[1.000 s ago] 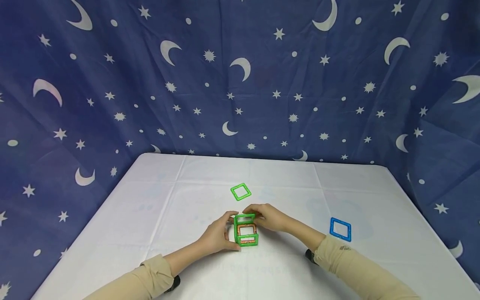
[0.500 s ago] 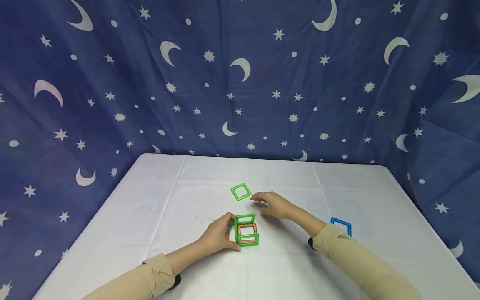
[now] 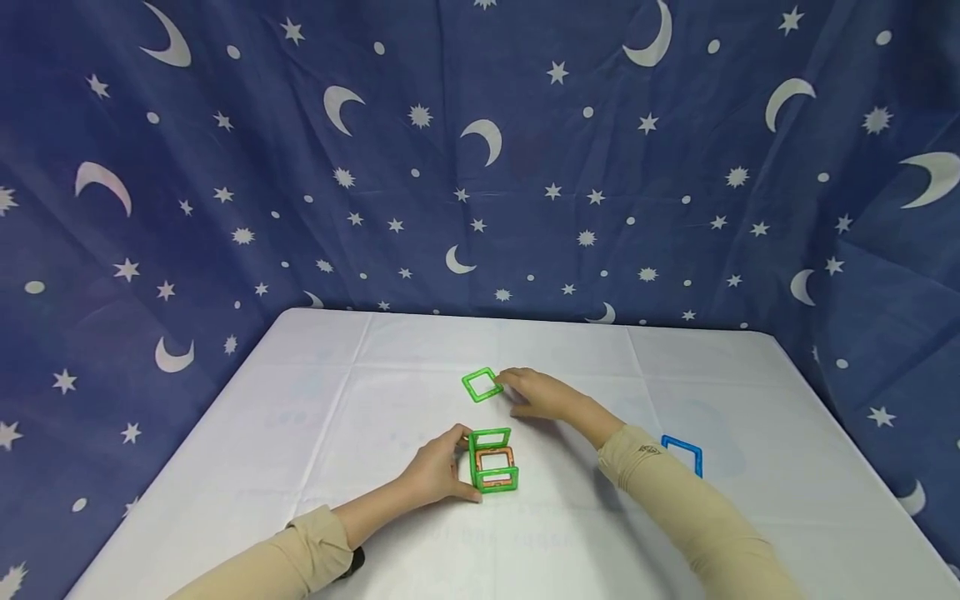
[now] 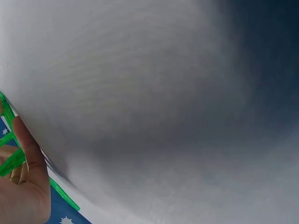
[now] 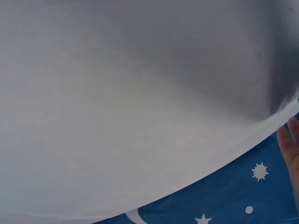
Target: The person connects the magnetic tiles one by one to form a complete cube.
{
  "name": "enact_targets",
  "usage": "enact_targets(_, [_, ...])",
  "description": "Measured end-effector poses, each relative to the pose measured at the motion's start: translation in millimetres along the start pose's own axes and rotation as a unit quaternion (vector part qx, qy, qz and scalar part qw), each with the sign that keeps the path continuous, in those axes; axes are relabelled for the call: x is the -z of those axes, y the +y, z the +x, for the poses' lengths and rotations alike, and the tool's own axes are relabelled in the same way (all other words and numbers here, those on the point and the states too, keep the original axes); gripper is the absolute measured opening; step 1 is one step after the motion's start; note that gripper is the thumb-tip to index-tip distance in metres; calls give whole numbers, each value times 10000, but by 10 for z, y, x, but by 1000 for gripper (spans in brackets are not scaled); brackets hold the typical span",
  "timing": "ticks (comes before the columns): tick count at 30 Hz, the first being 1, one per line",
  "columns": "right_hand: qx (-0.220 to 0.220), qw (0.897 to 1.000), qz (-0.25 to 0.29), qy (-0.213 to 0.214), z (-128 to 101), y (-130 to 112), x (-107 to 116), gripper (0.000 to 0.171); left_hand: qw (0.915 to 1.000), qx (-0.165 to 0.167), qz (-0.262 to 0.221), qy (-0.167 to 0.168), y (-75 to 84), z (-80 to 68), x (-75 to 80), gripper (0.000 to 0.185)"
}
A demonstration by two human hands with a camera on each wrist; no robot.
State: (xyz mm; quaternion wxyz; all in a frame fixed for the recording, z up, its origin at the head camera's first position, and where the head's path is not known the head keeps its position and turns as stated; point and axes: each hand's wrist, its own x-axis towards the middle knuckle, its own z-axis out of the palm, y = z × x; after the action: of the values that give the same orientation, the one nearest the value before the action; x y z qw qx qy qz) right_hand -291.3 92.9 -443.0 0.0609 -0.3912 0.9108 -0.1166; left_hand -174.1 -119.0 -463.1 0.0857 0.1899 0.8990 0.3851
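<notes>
green box frame (image 3: pixel 497 472) on white table (image 3: pixel 375 425), orange square (image 3: pixel 511 457) inside. left hand (image 3: pixel 432 473) on box's left side, thumb and fingers grasping it. loose green square (image 3: pixel 469 391) flat beyond box; right hand (image 3: pixel 546 396) at its corner, fingers loosely extended, contact unclear. blue square (image 3: pixel 700 461) right of box.

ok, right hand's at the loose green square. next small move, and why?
I'd likely have the right hand pinch the loose green square: its fingers reach the square's right corner, while the left hand holds the green-and-orange build, which looks open on top and at its right.
</notes>
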Motion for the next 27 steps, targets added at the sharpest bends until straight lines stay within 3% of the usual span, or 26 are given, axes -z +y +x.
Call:
enact_targets(8, [-280,9990,267,-241,163,147,-3,69,10000,-9,59,17,14,10,-36,76])
enact_targets(18, [-563,9922,617,-921,524,119,17,93,9994,-31,345,16,-30,-13,13,76])
enact_targets(27, [-1090,9825,675,-1354,551,80,-7,89,9997,-34,239,-66,-11,6,-25,77])
